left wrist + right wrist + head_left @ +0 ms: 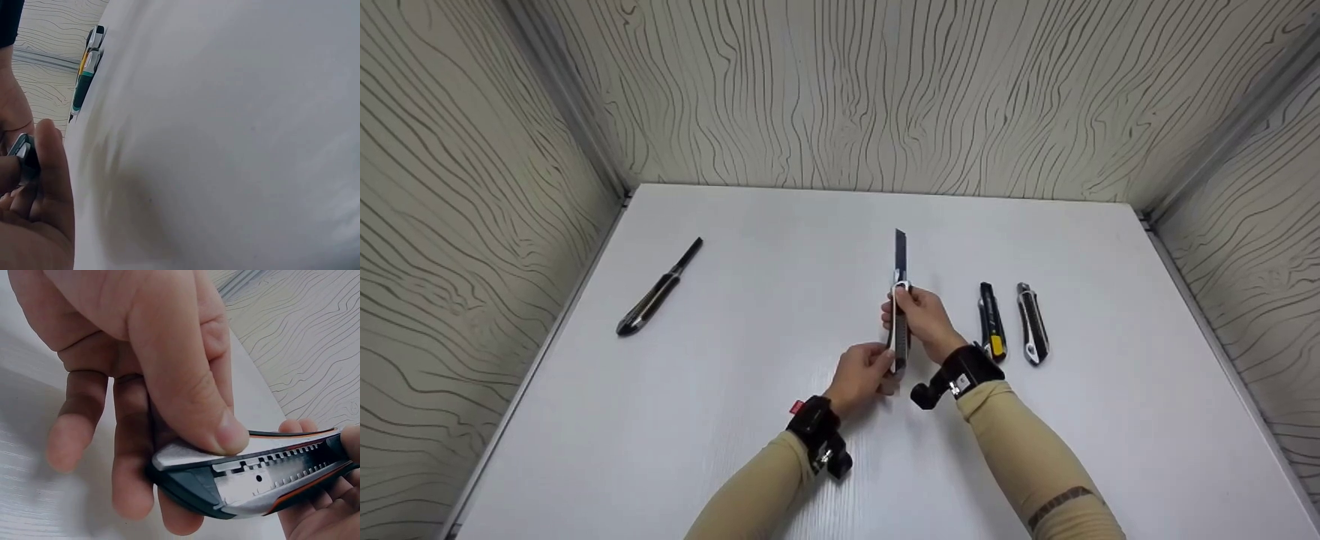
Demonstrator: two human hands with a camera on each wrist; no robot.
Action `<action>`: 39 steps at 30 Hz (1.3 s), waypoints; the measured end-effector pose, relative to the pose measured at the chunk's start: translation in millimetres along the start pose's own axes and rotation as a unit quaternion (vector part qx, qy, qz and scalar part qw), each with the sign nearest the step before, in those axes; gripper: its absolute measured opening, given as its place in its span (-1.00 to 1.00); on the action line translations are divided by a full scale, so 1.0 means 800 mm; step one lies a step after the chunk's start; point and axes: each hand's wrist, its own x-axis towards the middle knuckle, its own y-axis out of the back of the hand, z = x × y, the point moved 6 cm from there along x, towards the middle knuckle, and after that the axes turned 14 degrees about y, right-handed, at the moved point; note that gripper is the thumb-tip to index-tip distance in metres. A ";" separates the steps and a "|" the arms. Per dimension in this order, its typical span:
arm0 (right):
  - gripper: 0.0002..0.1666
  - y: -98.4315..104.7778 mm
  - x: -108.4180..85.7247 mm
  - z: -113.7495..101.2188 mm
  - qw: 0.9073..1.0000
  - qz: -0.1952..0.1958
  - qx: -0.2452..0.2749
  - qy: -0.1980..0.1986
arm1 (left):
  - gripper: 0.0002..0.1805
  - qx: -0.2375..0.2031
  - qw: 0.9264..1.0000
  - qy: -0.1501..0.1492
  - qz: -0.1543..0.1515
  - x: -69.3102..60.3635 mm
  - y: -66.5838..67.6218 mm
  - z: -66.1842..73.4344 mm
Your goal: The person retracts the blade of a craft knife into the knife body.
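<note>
Over the middle of the white table, my right hand (930, 319) grips a snap-off utility knife (901, 330) near its front, thumb on the slider. Its long dark blade (901, 251) sticks out, pointing away from me. My left hand (861, 375) pinches the rear end of the handle. In the right wrist view, the left thumb (228, 433) presses the silver side of the utility knife (236, 478), while the right thumb (351, 441) sits at the slider along the toothed channel. The left wrist view shows only the handle's end (25, 154) between fingers.
Left on the table (735, 420) lies another utility knife (649, 304) with its blade out. Right of my right hand lie a black-and-yellow utility knife (992, 322) and a silver-and-black one (1033, 322), side by side. Wood-patterned panels (847, 97) stand around the table's back and sides.
</note>
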 end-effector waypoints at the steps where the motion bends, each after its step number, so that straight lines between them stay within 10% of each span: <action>1: -0.51 0.000 0.000 0.000 1.000 0.000 -0.002 -0.001 | -0.72 -0.002 1.000 -0.001 -0.001 0.000 0.000 0.000; 39: -0.57 -0.003 -0.004 -0.002 0.999 -0.032 0.006 0.005 | -0.74 0.000 1.000 -0.011 0.015 -0.018 0.002 0.015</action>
